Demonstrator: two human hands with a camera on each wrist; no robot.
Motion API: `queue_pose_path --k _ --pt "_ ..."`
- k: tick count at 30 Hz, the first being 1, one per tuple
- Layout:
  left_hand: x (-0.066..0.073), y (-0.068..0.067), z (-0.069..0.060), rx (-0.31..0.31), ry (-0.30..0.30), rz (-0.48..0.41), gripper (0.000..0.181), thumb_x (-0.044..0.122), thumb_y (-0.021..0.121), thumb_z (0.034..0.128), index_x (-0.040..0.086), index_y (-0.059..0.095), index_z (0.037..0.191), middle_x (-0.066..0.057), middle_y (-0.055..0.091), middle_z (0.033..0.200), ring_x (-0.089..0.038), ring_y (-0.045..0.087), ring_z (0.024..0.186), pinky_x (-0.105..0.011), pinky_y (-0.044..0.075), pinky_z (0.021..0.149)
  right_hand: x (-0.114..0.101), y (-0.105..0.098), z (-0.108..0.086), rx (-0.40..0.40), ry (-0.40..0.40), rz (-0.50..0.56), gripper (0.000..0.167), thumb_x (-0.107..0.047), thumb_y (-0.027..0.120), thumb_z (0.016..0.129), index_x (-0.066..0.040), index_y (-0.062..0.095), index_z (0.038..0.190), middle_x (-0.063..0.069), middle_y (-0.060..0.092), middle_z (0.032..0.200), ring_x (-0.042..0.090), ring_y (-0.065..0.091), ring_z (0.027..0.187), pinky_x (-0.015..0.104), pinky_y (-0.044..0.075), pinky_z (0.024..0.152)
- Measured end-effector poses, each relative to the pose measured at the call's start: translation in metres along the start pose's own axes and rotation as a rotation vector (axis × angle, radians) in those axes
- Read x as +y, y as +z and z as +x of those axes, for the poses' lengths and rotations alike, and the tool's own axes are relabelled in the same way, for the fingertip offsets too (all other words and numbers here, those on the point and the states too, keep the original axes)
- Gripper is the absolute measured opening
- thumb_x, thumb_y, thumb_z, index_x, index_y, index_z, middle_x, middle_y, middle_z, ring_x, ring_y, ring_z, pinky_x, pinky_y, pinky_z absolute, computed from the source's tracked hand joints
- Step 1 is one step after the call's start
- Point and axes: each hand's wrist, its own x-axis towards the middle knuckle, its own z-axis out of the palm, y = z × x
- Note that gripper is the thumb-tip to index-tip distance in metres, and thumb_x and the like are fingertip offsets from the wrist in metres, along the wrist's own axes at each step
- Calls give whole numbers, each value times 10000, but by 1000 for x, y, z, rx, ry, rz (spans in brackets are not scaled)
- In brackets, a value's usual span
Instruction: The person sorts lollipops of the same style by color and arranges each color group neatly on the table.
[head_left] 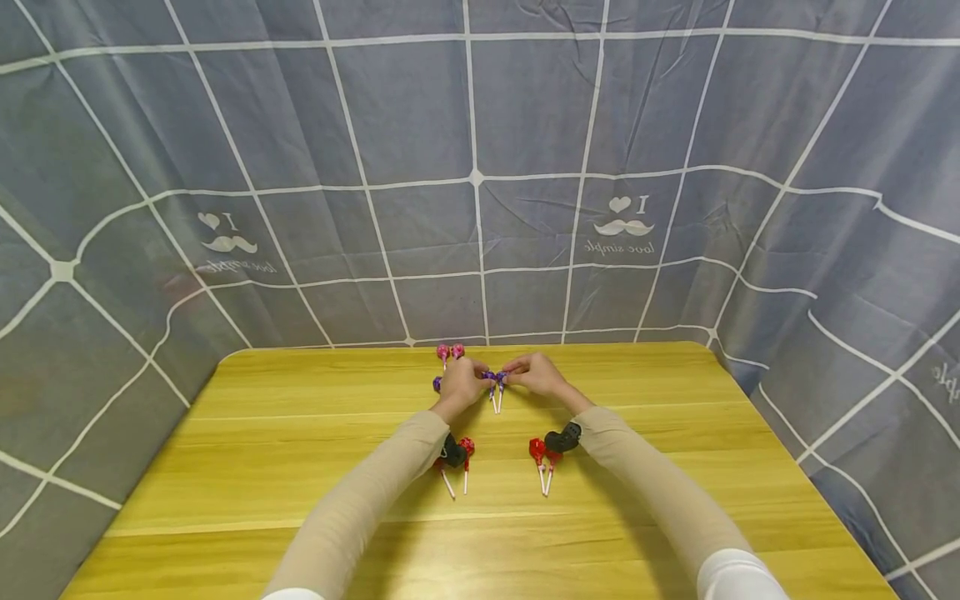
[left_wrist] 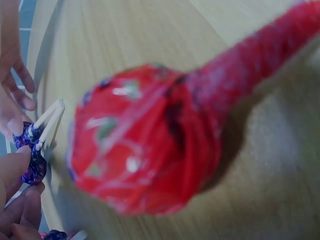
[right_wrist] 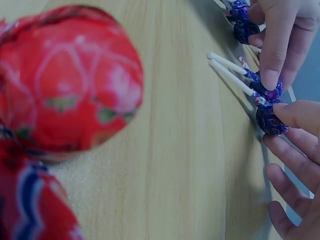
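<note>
Two purple-wrapped lollipops with white sticks are side by side near the table's far edge, sticks towards me. My left hand [head_left: 461,382] pinches the left purple lollipop [left_wrist: 35,167] by its head between thumb and finger. From the other side, my right hand [head_left: 538,375] pinches the head of the right purple lollipop [right_wrist: 271,120], its other fingers spread. The two heads are close together, and the sticks nearly meet at their ends. Whether they touch the table, I cannot tell. Another purple lollipop [head_left: 437,383] shows partly behind my left hand.
Two pink lollipops [head_left: 458,351] lie at the far edge of the wooden table [head_left: 300,483]. Red lollipops [head_left: 467,446] lie beneath my left wrist, partly hidden by a black wrist camera. Two more red lollipops [head_left: 537,448] lie by my right wrist. A grey checked curtain [head_left: 420,233] hangs behind.
</note>
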Motion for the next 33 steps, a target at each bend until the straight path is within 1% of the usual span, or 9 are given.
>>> queue_pose_path --k 4,12,15,22,26,30,33 --pt "1 2 0 3 13 28 261 175 788 795 61 754 1028 -90 750 942 -213 694 863 -333 545 720 0 2 -1 7 17 -14 248 -128 689 861 11 715 1065 162 736 988 221 698 892 225 486 731" --pt "2 1 1 0 -8 73 267 203 786 800 92 756 1042 -73 752 955 -208 698 886 -330 542 726 1 2 -1 10 17 -27 248 -121 681 864 10 712 1073 162 731 997 219 682 895 212 464 701" --pt "2 0 2 -3 -4 76 273 207 782 805 87 752 1049 -79 750 963 -214 698 892 -331 542 731 0 1 -1 3 23 -21 252 -114 676 865 11 708 1081 166 728 1005 220 677 896 207 457 685" --pt "1 -1 1 -16 1 66 268 196 768 820 76 744 1059 -84 748 968 -220 695 896 -343 542 740 1 1 -1 -12 10 -20 265 -105 685 860 19 700 1094 172 727 1005 234 682 901 220 475 724" --pt "0 -1 0 -20 2 58 268 189 763 824 72 741 1065 -87 747 968 -220 694 890 -346 540 735 1 2 -1 -15 1 -27 267 -103 690 855 20 700 1091 170 729 996 228 685 892 218 477 726" --pt "-1 -1 -2 -37 -3 57 275 207 756 833 89 736 1080 -80 746 980 -215 694 898 -346 542 734 2 1 -1 -17 -3 -30 269 -102 688 854 24 697 1092 172 727 994 224 684 885 217 480 711" --pt "-1 -2 -2 -45 0 62 274 221 755 834 104 737 1081 -70 747 974 -208 696 890 -333 538 708 3 1 -1 -19 1 -28 271 -104 685 858 26 693 1095 174 724 998 221 681 882 210 479 692"
